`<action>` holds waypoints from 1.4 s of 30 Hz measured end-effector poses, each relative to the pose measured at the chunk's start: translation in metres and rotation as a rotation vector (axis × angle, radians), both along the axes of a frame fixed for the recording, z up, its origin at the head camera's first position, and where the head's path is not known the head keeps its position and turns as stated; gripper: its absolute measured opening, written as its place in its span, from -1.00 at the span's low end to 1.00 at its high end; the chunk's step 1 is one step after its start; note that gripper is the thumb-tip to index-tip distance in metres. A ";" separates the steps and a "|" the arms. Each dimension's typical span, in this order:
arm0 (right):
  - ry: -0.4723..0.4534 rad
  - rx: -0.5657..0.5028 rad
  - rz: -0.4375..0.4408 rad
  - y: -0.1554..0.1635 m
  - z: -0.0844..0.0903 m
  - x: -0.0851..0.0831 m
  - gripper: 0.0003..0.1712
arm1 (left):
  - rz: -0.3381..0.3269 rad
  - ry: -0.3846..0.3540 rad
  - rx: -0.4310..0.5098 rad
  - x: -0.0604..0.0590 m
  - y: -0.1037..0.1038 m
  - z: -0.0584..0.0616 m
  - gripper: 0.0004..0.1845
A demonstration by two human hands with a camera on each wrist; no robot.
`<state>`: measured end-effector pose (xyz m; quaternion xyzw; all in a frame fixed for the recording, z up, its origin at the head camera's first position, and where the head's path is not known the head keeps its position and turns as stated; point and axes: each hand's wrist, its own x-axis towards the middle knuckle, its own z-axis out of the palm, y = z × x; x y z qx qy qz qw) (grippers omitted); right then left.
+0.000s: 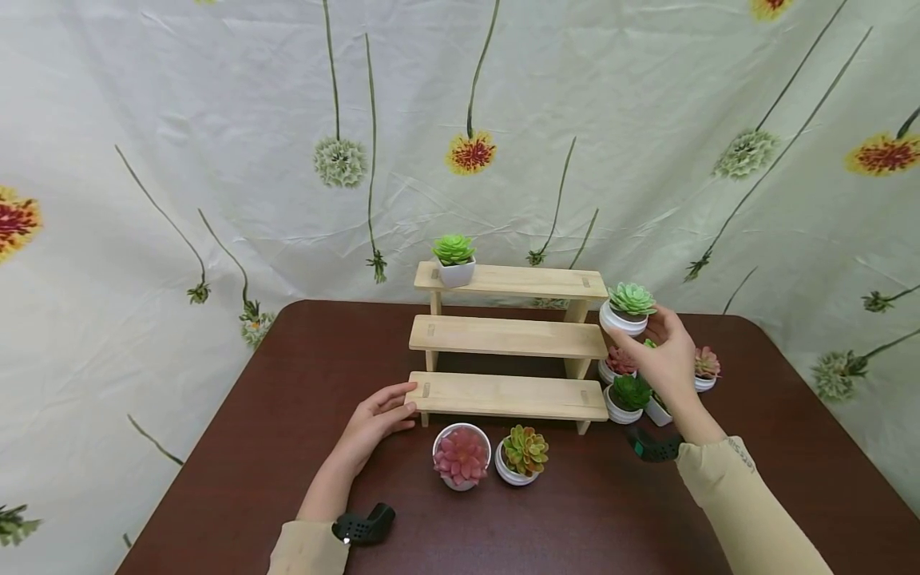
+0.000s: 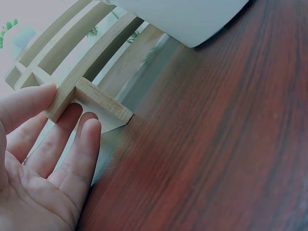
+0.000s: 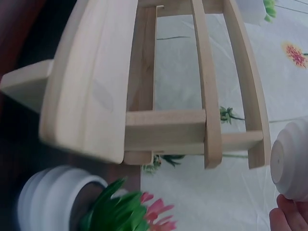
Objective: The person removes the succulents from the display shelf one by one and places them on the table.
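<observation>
A three-step wooden stand (image 1: 507, 336) sits on the brown table (image 1: 237, 447). My left hand (image 1: 376, 418) lies with straight fingers (image 2: 72, 154) against the left end of its lowest step (image 2: 98, 101). My right hand (image 1: 664, 351) holds a pale green succulent in a white pot (image 1: 628, 307) in the air, just right of the stand's top step; the pot's side (image 3: 291, 161) shows in the right wrist view beside the stand (image 3: 144, 96). A green succulent in a white pot (image 1: 454, 259) stands on the left of the top step.
A pink succulent (image 1: 461, 456) and an orange-green one (image 1: 521, 454) stand in front of the stand. Several more potted succulents (image 1: 628, 395) cluster at its right end. A flower-print cloth (image 1: 216, 144) hangs behind the table.
</observation>
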<state>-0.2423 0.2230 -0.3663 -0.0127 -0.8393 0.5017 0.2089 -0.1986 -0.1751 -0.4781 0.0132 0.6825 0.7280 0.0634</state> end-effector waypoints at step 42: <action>-0.099 -0.113 -0.372 0.130 -0.105 0.022 -0.07 | 0.002 -0.017 -0.023 0.000 0.001 0.003 -0.52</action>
